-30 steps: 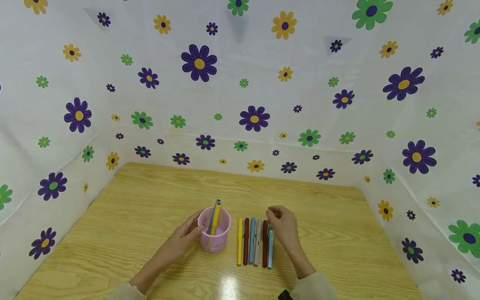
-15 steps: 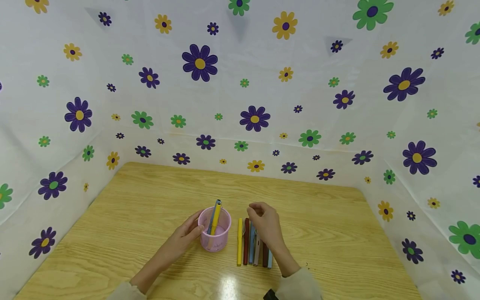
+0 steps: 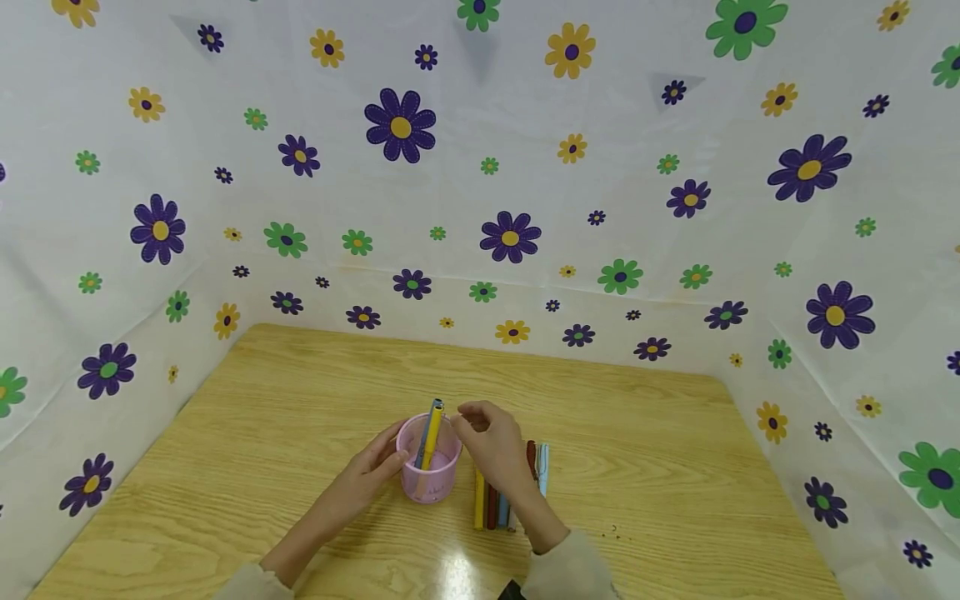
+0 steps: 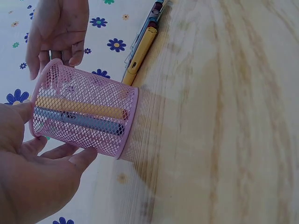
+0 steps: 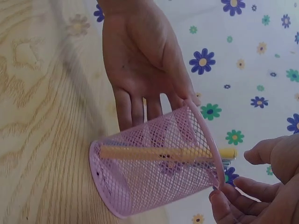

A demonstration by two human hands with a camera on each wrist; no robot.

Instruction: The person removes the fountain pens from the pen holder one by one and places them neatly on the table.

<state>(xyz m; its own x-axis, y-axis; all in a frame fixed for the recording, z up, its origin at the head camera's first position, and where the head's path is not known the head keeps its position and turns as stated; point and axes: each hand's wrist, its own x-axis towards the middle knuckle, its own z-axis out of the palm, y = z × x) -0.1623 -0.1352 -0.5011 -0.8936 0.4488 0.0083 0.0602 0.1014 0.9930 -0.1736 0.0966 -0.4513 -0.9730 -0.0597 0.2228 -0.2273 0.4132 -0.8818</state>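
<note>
A pink mesh pen cup [image 3: 428, 487] stands upright on the table, gripped at its side by my left hand [image 3: 372, 468], thumb toward the rim. Inside it lean a yellow pen [image 3: 432, 437] and a blue-grey pen [image 4: 84, 120], both poking above the rim. My right hand [image 3: 491, 442] is at the cup's right side, thumb and fingers apart with nothing between them. In the right wrist view its fingertips [image 5: 219, 198] are right at the rim. Beneath that hand lies a row of pens, partly covered: yellow [image 3: 479, 504], dark red [image 3: 492, 510], blue [image 3: 503, 512] and others.
The wooden table [image 3: 315, 375] is enclosed by a white flower-print cloth [image 3: 450, 192] at the back and both sides. A few dark specks [image 3: 615, 530] lie on the wood right of the pens. A light blue pen [image 3: 544, 468] ends the row.
My right hand has moved left from the right end of the pen row, across it, to the cup's rim. The left hand, the cup and the pens have stayed put.
</note>
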